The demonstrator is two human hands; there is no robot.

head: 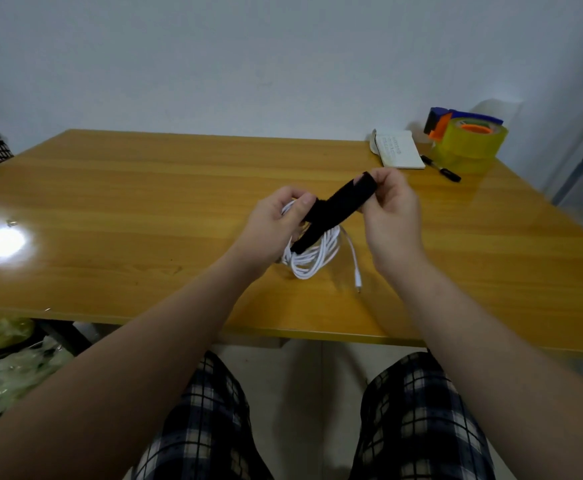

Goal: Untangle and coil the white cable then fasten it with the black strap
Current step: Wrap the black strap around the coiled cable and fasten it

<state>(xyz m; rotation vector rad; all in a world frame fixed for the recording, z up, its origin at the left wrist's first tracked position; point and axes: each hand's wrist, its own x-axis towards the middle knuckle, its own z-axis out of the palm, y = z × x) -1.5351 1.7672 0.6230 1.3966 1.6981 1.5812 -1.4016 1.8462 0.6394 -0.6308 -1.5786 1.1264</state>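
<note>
Head view: both hands pinch the black strap [331,211] taut above the coiled white cable [312,252], left hand [279,225] also steadying the coil, right hand [392,206] ready to wrap.

Desk [144,202]: wood-grain top w/ glossy, mirror-like finish. Strap [331,211]: matt black, fuzzy cloth. Cable [312,261]: smooth white plastic. Tape roll [470,142], upper right: shiny clear yellowish film. Booklet [399,154]: matt paper. Trousers [207,427], bottom: checked cloth.
</note>
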